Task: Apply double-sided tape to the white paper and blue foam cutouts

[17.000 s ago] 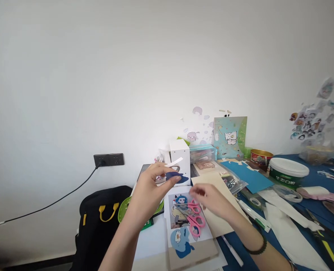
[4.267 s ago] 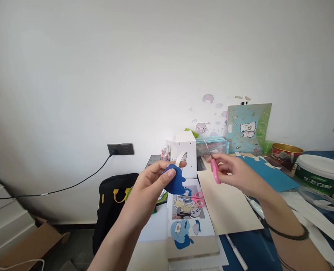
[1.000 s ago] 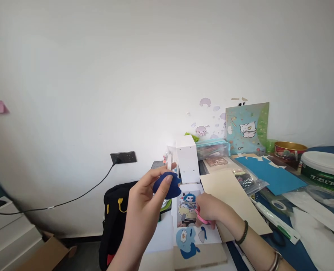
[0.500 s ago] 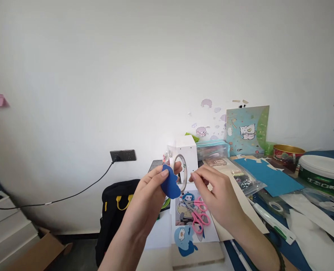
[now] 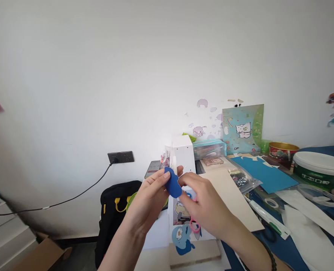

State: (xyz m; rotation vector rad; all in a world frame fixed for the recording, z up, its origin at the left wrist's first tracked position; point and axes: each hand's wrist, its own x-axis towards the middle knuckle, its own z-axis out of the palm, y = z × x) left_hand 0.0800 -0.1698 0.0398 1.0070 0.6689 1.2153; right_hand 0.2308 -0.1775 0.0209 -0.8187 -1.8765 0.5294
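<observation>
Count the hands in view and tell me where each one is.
2: the left hand pinches the blue cutout; the right hand is at the cutout's right edge, seemingly touching it. Some fingers are hidden, but no third hand shows.

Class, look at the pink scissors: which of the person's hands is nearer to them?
Right. The right hand overlaps the pink scissors in view, hiding part of them; the left hand is farther off, up and to their left, pinching the blue cutout.
</observation>
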